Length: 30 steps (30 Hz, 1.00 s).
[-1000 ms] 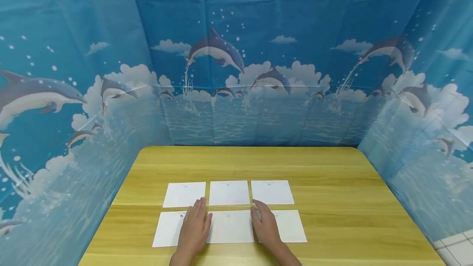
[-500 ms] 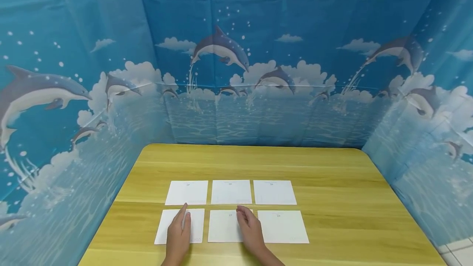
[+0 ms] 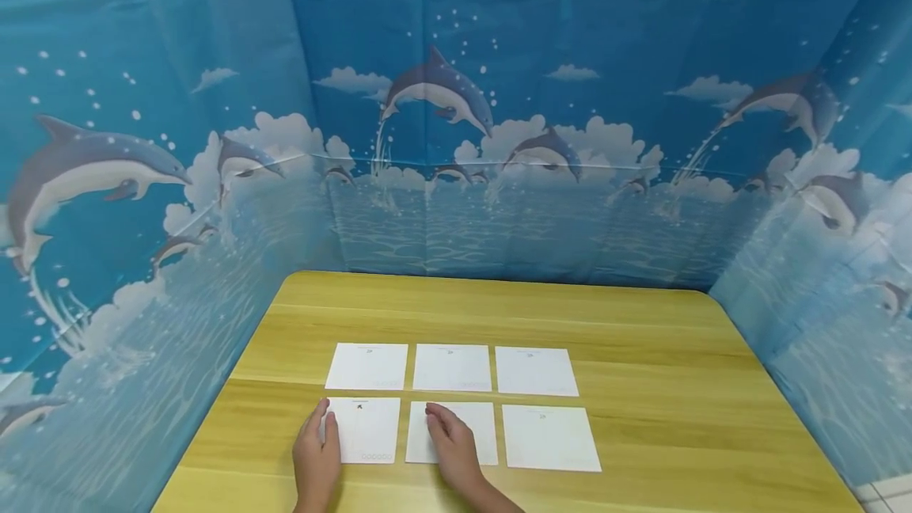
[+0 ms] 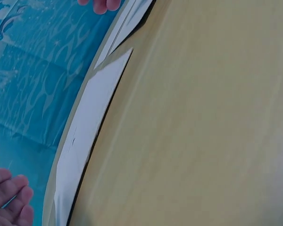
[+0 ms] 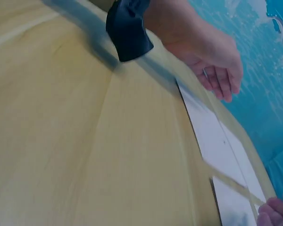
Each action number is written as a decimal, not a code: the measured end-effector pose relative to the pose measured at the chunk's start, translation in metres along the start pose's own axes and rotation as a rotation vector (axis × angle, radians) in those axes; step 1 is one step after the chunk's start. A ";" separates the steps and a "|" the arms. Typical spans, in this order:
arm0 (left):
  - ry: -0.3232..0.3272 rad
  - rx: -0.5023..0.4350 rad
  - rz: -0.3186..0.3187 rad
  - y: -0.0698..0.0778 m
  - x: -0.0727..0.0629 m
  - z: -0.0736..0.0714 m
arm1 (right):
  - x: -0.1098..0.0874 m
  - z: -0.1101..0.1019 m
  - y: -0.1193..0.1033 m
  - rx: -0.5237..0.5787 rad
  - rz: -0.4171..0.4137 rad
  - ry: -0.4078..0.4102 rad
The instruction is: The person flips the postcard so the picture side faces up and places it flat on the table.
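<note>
Six white rectangular paper cards [image 3: 554, 446] lie flat on a yellow wood-grain table [image 3: 663, 386], arranged in two rows of three with narrow gaps between them. The left hand [image 3: 317, 454] is positioned at the left edge of the near-row left card [image 3: 368, 435]; its fingers are extended and grip nothing. The right hand [image 3: 454, 443] is positioned over the near-row middle card [image 3: 483, 426], fingers loosely bent, holding nothing. Contact between either hand and a card cannot be determined. A blue dolphin-print sheet backdrop [image 3: 499, 232] stands behind the table.
</note>
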<state>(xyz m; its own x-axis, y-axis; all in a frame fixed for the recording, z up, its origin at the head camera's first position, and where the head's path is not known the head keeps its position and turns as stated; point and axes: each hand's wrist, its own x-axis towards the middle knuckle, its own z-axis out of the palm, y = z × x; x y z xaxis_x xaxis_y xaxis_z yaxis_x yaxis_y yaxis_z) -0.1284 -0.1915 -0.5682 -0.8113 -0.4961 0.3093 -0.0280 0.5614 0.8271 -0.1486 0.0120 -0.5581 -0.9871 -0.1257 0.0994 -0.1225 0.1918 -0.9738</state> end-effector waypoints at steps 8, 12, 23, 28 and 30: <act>-0.092 -0.047 -0.170 -0.007 0.015 -0.018 | 0.011 0.023 -0.021 0.167 0.130 -0.032; -0.117 -0.056 -0.206 -0.010 0.019 -0.024 | 0.013 0.032 -0.027 0.157 0.162 -0.023; -0.163 -0.041 -0.254 -0.013 0.022 -0.028 | 0.018 0.041 -0.026 0.134 0.239 -0.081; -0.182 -0.024 -0.254 -0.012 0.023 -0.027 | 0.019 0.043 -0.028 0.105 0.274 -0.093; -0.194 -0.023 -0.248 -0.011 0.022 -0.025 | 0.018 0.042 -0.028 0.109 0.277 -0.093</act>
<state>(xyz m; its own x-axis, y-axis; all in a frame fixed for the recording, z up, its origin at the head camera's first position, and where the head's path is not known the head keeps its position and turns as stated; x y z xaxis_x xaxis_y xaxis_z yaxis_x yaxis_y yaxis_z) -0.1317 -0.2254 -0.5589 -0.8774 -0.4797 0.0032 -0.2278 0.4224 0.8773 -0.1590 -0.0364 -0.5373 -0.9671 -0.1723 -0.1874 0.1669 0.1266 -0.9778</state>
